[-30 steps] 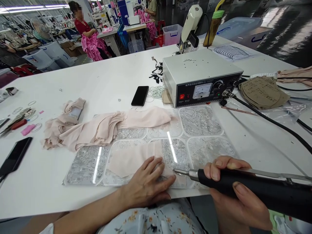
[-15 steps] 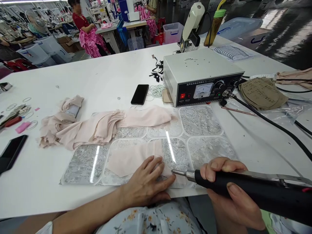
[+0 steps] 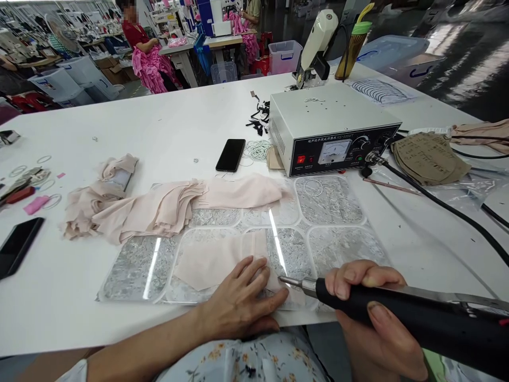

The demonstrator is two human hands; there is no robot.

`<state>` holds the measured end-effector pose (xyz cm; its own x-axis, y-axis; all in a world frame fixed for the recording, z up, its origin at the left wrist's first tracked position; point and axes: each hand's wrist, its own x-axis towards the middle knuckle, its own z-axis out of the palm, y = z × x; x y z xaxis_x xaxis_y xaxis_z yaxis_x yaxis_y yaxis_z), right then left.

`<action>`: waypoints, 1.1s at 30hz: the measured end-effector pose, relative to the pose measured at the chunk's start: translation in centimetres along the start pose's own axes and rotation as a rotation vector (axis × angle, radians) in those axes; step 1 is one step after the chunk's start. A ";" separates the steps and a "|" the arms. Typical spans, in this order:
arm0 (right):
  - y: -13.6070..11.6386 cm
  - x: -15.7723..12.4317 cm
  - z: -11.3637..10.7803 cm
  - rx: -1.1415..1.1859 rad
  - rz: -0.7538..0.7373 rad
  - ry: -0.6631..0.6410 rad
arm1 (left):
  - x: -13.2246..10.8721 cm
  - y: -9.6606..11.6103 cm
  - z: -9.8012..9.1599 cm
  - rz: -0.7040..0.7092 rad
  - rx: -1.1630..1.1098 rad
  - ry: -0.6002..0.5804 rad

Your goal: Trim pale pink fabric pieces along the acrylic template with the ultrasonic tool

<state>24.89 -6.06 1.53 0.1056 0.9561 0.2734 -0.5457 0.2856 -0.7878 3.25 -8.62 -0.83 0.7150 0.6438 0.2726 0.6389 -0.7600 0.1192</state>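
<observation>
My left hand (image 3: 248, 297) lies flat, fingers spread, on a thin pale pink fabric piece (image 3: 214, 260). That piece rests on a clear-topped, marble-patterned mat (image 3: 334, 246). My right hand (image 3: 374, 313) is wrapped round a black handheld ultrasonic welder (image 3: 421, 318). Its metal tip points left and meets the fabric edge just beyond my left index finger; whether it presses down I cannot tell. Behind the piece lies a stack of pink fabric pieces (image 3: 167, 207), with another strip (image 3: 242, 192) beside it.
A grey control box (image 3: 334, 127) with dial and knobs stands at the back right; its black cable (image 3: 445, 201) curves past my right hand. Phones (image 3: 230, 155), brown card templates (image 3: 429, 156), black scraps (image 3: 260, 116) and a drink bottle (image 3: 352, 53) lie or stand around. People work at machines beyond.
The whole view has shifted slightly. Both hands, the welder and the fabric piece keep nearly the same places, with the tip at the same edge.
</observation>
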 end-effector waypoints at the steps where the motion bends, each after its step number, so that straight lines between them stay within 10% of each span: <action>1: 0.1 0.0 0.0 0.000 0.001 -0.002 | 0.0 0.0 0.0 0.000 0.000 -0.005; 33: 1.0 0.5 1.0 -0.070 0.004 -0.021 | -0.1 0.0 0.0 -0.003 -0.010 0.007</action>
<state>23.58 -5.32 1.41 0.0855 0.9558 0.2815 -0.4869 0.2866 -0.8251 3.13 -8.67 -0.82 0.7110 0.6456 0.2785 0.6384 -0.7588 0.1292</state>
